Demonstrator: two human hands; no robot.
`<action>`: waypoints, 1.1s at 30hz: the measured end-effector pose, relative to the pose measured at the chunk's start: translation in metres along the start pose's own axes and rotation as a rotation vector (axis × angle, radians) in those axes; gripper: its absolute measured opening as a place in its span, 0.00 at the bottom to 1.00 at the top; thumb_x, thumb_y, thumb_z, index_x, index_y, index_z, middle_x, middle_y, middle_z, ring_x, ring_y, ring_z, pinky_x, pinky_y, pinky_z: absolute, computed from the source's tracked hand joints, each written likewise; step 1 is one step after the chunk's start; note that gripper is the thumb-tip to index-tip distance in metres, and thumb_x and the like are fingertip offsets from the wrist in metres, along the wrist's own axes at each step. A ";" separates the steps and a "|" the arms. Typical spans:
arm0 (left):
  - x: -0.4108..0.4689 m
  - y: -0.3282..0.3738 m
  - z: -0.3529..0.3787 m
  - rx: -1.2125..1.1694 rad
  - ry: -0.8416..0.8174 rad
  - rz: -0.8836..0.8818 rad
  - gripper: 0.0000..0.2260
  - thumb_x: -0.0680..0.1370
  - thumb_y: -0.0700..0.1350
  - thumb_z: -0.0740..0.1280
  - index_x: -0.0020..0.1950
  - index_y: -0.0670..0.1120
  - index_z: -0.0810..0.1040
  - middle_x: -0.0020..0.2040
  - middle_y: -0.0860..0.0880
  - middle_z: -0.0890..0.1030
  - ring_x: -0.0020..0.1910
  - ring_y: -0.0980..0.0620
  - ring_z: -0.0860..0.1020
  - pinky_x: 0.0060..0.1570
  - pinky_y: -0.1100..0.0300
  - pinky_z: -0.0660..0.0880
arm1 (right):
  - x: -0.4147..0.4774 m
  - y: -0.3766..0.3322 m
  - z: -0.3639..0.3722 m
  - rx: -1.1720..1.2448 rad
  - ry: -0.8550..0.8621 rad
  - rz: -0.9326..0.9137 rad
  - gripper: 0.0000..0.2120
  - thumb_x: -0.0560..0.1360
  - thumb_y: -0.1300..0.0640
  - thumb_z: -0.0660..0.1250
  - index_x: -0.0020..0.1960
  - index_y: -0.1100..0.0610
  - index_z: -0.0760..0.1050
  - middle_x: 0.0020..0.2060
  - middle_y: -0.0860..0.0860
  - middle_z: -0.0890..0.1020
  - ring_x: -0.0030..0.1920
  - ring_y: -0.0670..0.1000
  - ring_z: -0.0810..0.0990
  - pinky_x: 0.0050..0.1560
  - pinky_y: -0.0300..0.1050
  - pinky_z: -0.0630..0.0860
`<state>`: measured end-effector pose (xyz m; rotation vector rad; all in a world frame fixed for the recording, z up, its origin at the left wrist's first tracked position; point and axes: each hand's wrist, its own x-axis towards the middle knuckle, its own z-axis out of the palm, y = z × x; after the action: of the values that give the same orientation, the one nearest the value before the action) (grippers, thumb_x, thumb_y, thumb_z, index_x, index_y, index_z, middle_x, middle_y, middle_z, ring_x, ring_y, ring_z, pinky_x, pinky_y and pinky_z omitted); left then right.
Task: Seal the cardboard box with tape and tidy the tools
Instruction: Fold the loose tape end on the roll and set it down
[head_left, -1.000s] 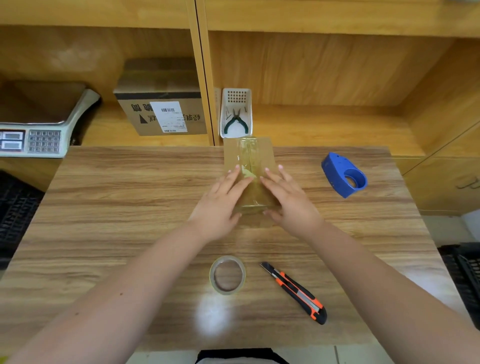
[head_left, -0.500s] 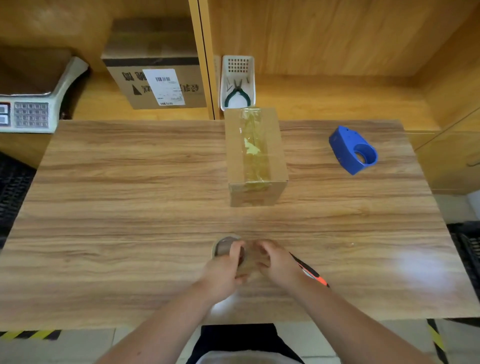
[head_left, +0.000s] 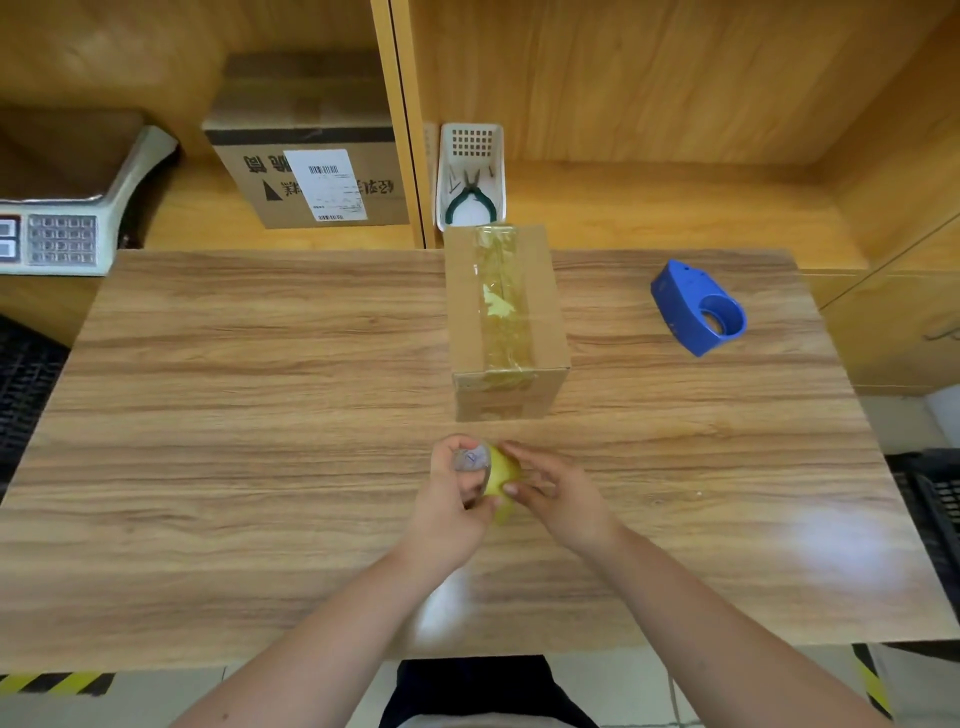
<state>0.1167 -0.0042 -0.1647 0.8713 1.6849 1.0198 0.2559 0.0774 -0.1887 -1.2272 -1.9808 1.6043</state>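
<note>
**Picking the tape end cleanly**

Our left hand (head_left: 457, 499) has its grip clenched on the tape roll (head_left: 496, 480) just above the surface (head_left: 260, 415); our right hand (head_left: 558, 496) pinches its edge. We should find the loose end calmly. One taped cardboard box (head_left: 506, 322) stands beyond, one blue dispenser (head_left: 696, 309) right.

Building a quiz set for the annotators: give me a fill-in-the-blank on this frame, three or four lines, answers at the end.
1. Both hands hold the roll of ____ just above the table.
2. The strip of tape on the cardboard box runs along its ____ face.
3. The blue dispenser lies to the ____ of the box.
4. The pliers sit in a white ____ on the shelf.

Missing words: tape; top; right; basket
</note>
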 end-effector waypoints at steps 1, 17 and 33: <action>0.000 0.004 0.000 -0.060 -0.005 0.002 0.23 0.73 0.32 0.68 0.54 0.58 0.67 0.50 0.39 0.85 0.44 0.45 0.84 0.46 0.54 0.78 | -0.002 -0.003 -0.002 -0.009 0.029 -0.036 0.22 0.71 0.60 0.71 0.62 0.47 0.73 0.62 0.44 0.76 0.59 0.27 0.70 0.54 0.22 0.66; -0.012 0.042 0.012 -0.316 -0.042 0.048 0.22 0.73 0.25 0.65 0.56 0.50 0.64 0.37 0.53 0.87 0.39 0.58 0.83 0.41 0.68 0.76 | -0.024 -0.030 -0.027 -0.031 0.430 -0.191 0.09 0.69 0.54 0.73 0.49 0.51 0.83 0.48 0.45 0.83 0.53 0.45 0.78 0.53 0.56 0.77; -0.014 0.067 0.016 -0.336 0.054 0.168 0.22 0.72 0.25 0.65 0.58 0.44 0.63 0.44 0.41 0.86 0.44 0.49 0.82 0.49 0.61 0.77 | -0.021 -0.083 -0.042 0.109 0.492 -0.114 0.05 0.69 0.62 0.73 0.38 0.52 0.82 0.38 0.47 0.84 0.39 0.46 0.78 0.39 0.31 0.72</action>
<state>0.1423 0.0141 -0.1023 0.7763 1.4447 1.4046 0.2624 0.0877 -0.0946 -1.2894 -1.6002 1.1931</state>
